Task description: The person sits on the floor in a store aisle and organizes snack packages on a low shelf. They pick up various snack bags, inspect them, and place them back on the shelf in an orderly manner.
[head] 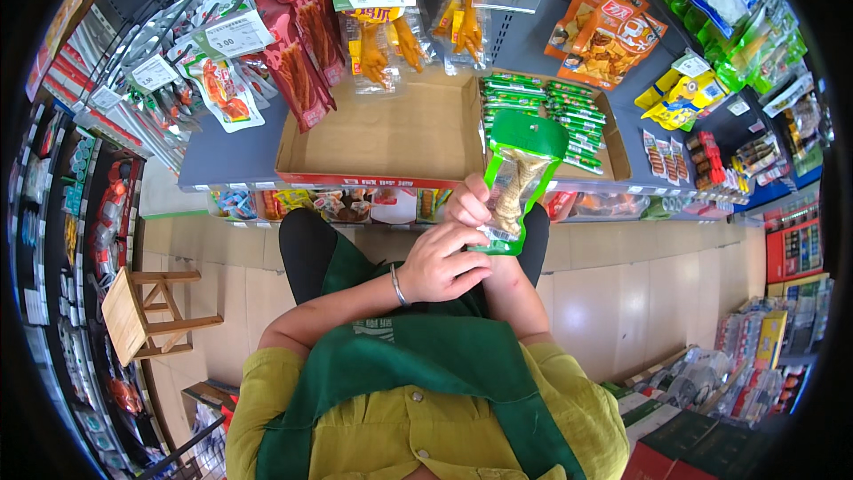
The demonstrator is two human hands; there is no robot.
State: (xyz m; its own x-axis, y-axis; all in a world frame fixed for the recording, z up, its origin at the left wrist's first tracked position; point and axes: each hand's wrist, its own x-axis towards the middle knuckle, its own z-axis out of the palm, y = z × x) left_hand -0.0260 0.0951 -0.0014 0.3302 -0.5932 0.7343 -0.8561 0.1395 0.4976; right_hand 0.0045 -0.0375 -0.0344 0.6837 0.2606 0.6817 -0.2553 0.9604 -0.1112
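My right hand (470,201) holds a green-edged snack packet (518,188) by its left side, above the front of the shelf. The packet is tilted, with a clear window showing pale, knobbly food. Part of this hand is hidden behind the packet. My left hand (445,263), with a silver bracelet at the wrist, lies across the right wrist at the packet's lower left corner. Its fingers are bent and slightly apart. Beyond the packet, an open cardboard tray (474,121) holds rows of thin green packets (516,95) in its right section.
Hanging chicken-foot packs (376,47), red snack bags (300,73) and orange bags (603,30) surround the tray, with price tags in front of some. A wooden stool (126,317) stands on the left beside stocked shelves. Boxes (693,443) lie at the lower right.
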